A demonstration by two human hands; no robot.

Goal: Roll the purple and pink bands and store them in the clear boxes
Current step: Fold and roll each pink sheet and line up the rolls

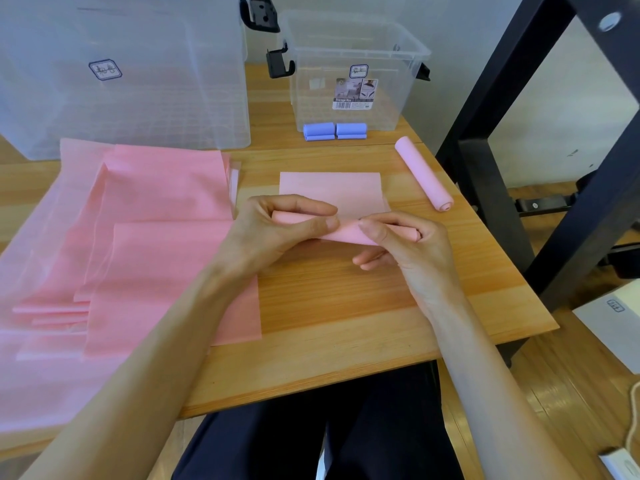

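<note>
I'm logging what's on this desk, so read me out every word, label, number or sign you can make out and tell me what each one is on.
"Storage Box": printed label on the small clear box, above a barcode whose digits are too small to read.
Framed handwritten tag above that label: illegible.
Framed handwritten tag on the large clear box: illegible.
Small tag on the white object at the right edge: too blurred.

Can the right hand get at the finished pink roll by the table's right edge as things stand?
Probably yes, once freed. The right hand now grips the half-rolled pink band, but bare table lies between it and the finished pink roll, with nothing in the way.
</note>
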